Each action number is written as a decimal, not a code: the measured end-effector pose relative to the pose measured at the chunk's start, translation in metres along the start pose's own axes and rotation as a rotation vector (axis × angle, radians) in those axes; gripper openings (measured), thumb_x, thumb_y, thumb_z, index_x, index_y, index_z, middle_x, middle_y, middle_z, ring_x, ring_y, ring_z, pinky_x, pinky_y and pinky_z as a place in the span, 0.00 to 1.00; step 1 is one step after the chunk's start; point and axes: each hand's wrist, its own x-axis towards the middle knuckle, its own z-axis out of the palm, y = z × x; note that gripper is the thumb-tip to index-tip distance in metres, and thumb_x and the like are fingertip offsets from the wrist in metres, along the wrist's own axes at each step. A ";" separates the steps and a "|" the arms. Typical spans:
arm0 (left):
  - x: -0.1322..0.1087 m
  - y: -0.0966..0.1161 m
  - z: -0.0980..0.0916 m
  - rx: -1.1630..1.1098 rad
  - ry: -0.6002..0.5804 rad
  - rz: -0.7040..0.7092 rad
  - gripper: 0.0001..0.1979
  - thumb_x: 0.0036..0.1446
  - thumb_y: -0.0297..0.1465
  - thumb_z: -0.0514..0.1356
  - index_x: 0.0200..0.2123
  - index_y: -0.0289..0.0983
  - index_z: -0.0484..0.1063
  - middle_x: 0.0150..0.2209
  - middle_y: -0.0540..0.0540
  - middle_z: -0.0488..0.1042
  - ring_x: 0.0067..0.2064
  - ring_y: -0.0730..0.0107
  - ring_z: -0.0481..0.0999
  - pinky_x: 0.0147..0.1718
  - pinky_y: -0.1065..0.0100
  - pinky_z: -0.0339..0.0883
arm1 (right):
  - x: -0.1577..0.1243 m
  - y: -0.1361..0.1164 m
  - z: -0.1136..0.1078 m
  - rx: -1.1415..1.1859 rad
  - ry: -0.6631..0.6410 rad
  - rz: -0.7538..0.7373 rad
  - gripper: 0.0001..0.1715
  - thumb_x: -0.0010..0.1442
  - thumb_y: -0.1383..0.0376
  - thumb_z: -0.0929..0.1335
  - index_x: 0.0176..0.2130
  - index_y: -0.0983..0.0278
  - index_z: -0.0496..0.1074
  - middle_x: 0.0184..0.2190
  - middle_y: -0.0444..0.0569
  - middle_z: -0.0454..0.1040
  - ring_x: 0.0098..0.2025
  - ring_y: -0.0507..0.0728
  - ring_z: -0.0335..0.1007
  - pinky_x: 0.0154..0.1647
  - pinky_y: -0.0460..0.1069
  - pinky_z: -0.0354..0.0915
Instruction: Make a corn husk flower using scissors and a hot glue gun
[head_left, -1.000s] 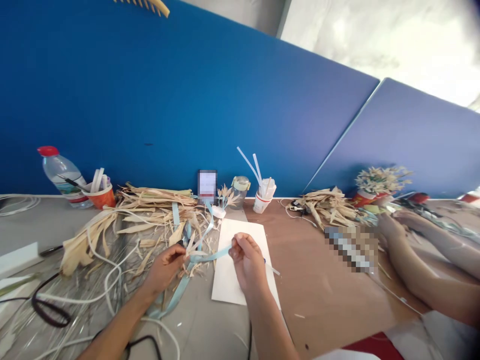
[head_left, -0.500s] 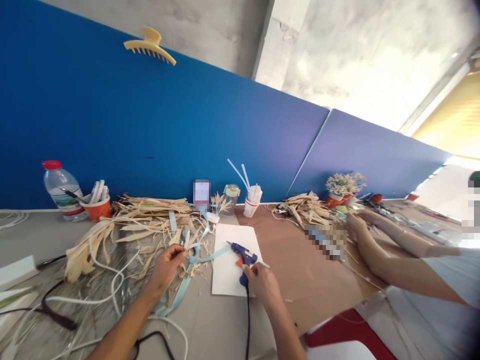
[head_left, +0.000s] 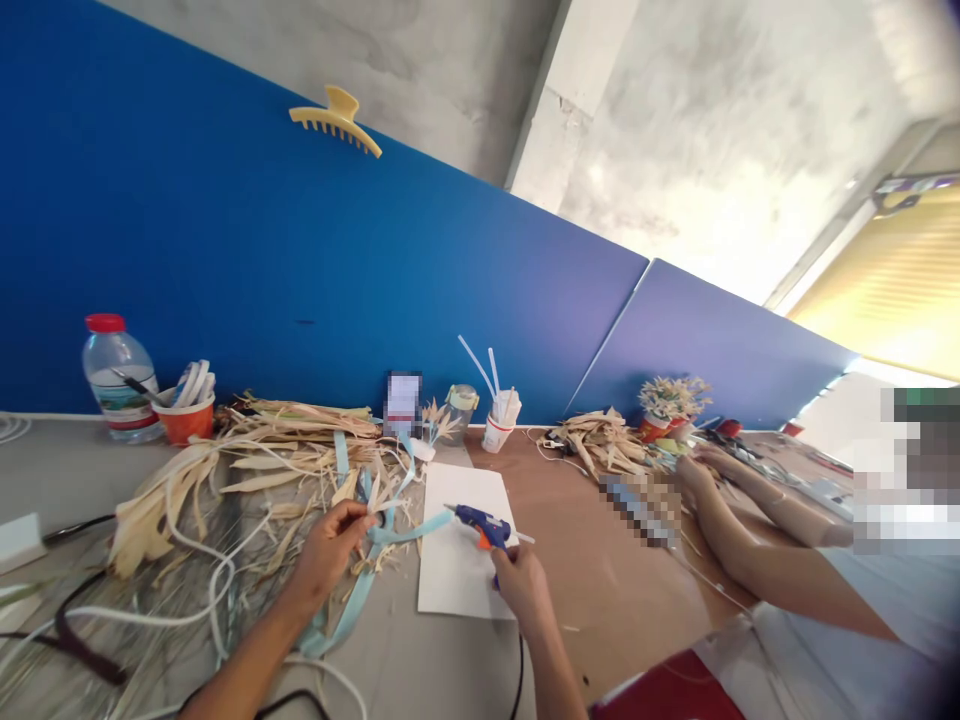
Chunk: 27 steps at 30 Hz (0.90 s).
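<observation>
My right hand point(head_left: 523, 582) is closed round the handle of a blue glue gun point(head_left: 480, 522) with an orange trigger. The gun is over a white sheet point(head_left: 459, 580), its nozzle pointing left and a clear glue stick poking out at the back. Pinched in the fingers of my left hand point(head_left: 334, 545) is a small bunch of pale husk strips point(head_left: 384, 490), fanned upward. Just beyond that hand, a light blue ribbon point(head_left: 409, 530) curls over the table and passes near the nozzle. My fingers hide the bunch's lower end.
Dried husks point(head_left: 300, 420) and a white cable point(head_left: 187, 615) cover the left side. Along the blue partition stand a water bottle point(head_left: 120, 380), an orange cup point(head_left: 187, 420), a phone point(head_left: 403, 405), a jar point(head_left: 461, 405) and a paper cup point(head_left: 499, 432). A co-worker's arms point(head_left: 742, 530) reach in from the right.
My right hand has closed more fully round the glue gun's handle, and the gun has turned more level. The left hand still pinches the husk strips. The view has shifted slightly.
</observation>
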 end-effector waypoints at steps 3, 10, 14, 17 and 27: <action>0.001 -0.003 0.000 -0.007 0.002 0.003 0.10 0.44 0.38 0.63 0.25 0.37 0.72 0.21 0.53 0.69 0.21 0.73 0.65 0.22 0.71 0.60 | -0.006 -0.011 -0.003 0.512 -0.043 -0.010 0.12 0.49 0.59 0.70 0.24 0.63 0.64 0.16 0.44 0.69 0.19 0.53 0.66 0.22 0.46 0.58; 0.001 0.002 0.000 -0.062 0.059 0.002 0.10 0.43 0.39 0.64 0.24 0.37 0.72 0.20 0.53 0.69 0.21 0.73 0.64 0.22 0.72 0.59 | -0.015 -0.068 0.003 1.144 -0.606 0.044 0.21 0.44 0.55 0.74 0.33 0.67 0.72 0.20 0.42 0.66 0.17 0.46 0.55 0.18 0.44 0.52; 0.000 0.009 -0.001 -0.074 0.093 -0.008 0.12 0.41 0.40 0.65 0.23 0.37 0.71 0.20 0.53 0.67 0.21 0.74 0.63 0.21 0.72 0.59 | -0.005 -0.086 0.016 1.223 -0.736 0.067 0.22 0.49 0.52 0.71 0.34 0.67 0.73 0.20 0.40 0.62 0.17 0.46 0.52 0.19 0.44 0.54; 0.001 0.012 -0.002 -0.084 0.111 -0.027 0.14 0.39 0.42 0.65 0.23 0.37 0.71 0.20 0.53 0.66 0.21 0.74 0.62 0.20 0.72 0.58 | 0.003 -0.093 0.022 1.286 -0.826 0.077 0.15 0.46 0.57 0.73 0.31 0.65 0.72 0.24 0.42 0.65 0.21 0.48 0.57 0.24 0.45 0.59; 0.004 0.020 -0.006 -0.015 0.143 -0.075 0.18 0.36 0.47 0.65 0.20 0.38 0.70 0.17 0.54 0.63 0.20 0.73 0.61 0.21 0.71 0.57 | 0.015 -0.073 0.038 1.151 -0.833 -0.130 0.19 0.44 0.56 0.73 0.36 0.64 0.74 0.35 0.49 0.74 0.17 0.44 0.51 0.21 0.45 0.52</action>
